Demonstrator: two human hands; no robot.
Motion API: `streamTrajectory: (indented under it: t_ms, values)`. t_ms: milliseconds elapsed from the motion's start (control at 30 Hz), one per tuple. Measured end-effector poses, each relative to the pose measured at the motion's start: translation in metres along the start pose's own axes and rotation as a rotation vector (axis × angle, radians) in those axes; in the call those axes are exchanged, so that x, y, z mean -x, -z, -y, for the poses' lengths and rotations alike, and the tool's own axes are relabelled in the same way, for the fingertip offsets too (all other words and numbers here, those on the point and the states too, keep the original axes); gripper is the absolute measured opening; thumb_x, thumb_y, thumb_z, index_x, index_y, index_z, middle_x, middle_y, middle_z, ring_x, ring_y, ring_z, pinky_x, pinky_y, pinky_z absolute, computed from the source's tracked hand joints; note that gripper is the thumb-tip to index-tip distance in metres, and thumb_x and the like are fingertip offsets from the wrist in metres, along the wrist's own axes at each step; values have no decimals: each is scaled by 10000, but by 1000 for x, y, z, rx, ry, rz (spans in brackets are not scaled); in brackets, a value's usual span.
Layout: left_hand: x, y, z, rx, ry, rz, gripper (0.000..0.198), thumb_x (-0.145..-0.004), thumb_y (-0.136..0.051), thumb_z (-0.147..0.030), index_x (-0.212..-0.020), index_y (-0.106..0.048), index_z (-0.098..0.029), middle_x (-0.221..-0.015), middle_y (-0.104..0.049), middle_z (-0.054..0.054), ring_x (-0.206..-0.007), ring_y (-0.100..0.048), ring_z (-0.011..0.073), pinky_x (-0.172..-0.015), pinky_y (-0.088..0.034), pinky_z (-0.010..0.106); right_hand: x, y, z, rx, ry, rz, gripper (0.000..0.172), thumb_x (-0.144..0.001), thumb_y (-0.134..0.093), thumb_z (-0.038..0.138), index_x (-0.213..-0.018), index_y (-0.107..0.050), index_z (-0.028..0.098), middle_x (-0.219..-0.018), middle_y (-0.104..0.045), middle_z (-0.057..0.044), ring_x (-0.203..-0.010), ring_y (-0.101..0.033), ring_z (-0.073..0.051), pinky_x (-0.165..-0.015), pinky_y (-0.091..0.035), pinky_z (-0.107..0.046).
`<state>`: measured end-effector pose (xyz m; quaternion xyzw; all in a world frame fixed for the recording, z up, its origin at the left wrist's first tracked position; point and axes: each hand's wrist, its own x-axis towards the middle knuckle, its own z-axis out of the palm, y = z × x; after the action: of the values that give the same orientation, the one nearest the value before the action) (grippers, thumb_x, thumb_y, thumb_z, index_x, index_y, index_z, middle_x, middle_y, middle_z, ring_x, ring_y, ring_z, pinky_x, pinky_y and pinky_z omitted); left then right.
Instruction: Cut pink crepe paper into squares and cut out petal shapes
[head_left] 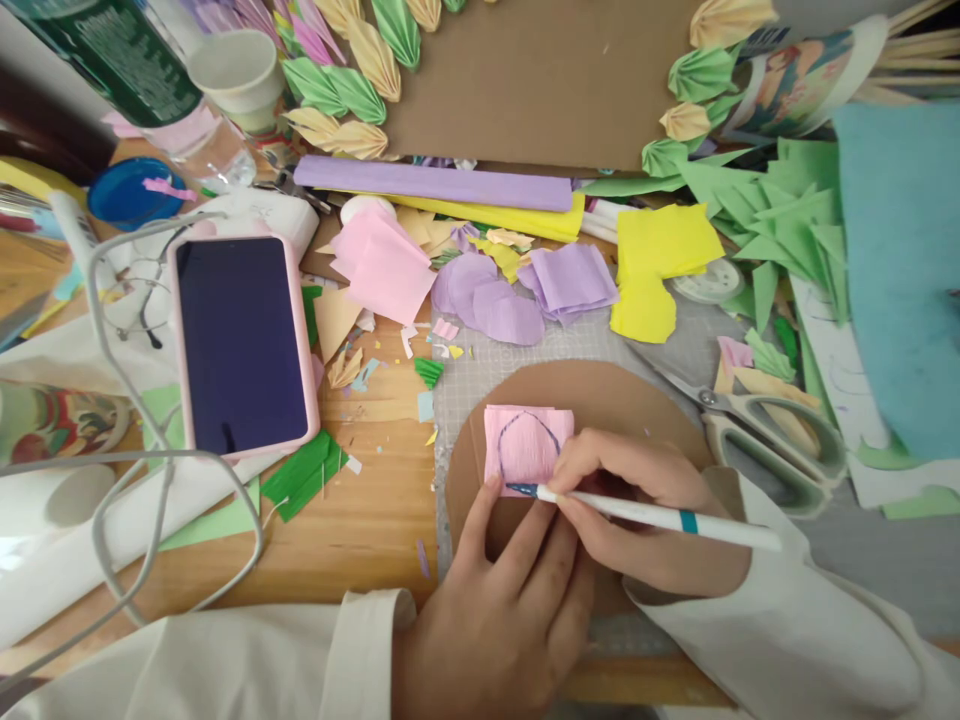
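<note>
A small square stack of pink crepe paper (529, 450) lies on a round piece of brown cardboard (600, 385). A dark petal-shaped outline is drawn on its top sheet. My right hand (637, 505) grips a white marker (645, 513) with a teal band, its dark tip touching the lower edge of the pink paper. My left hand (510, 590) lies with fingers stretched out, fingertips pressing the paper's lower edge just beside the marker tip. Scissors (750, 415) with grey-white handles rest to the right of the cardboard.
Purple petal pieces (487, 300), folded yellow paper (660, 265) and pink sheets (386, 260) lie beyond the cardboard. A phone (240, 345) and a looping cable (169, 455) are on the left. Green paper cuttings (780, 220) pile up at right. A bottle (135, 70) and paper cup (240, 85) stand behind.
</note>
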<state>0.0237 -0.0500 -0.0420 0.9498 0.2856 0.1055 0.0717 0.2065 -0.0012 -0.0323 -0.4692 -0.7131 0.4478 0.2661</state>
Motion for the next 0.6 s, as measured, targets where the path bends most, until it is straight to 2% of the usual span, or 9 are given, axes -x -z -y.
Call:
streamTrajectory:
  t_ms: [233,433,600]
  values:
    - [-1,2,0,0,12,-5,373,-957,-458,-333,-1244,-603,-145,-1249,-651,67,-1226,-485,290,-1165,-39,607,0,1,2,-11,-9,17,110,-790,-540,109,-786,-548,219,-621,-585,34,-512,-471,-107,-474,-368,-237]
    - [-2,2,0,-13,6,-15,341,-951,-467,-321,-1201,-631,-157,-1257,-644,72,-1205,-507,280,-1159,-93,608,0,2,1,-12,-11,25,123,-768,-553,98,-770,-553,221,-621,-581,34,-505,-454,-106,-470,-357,-240]
    - [0,0,0,-12,-8,-8,367,-955,-459,-335,-1236,-611,-153,-1271,-637,75,-1245,-476,292,-1163,-48,622,0,2,1,-5,0,24,125,-770,-546,100,-776,-537,224,-625,-570,37,-511,-451,-108,-477,-356,-243]
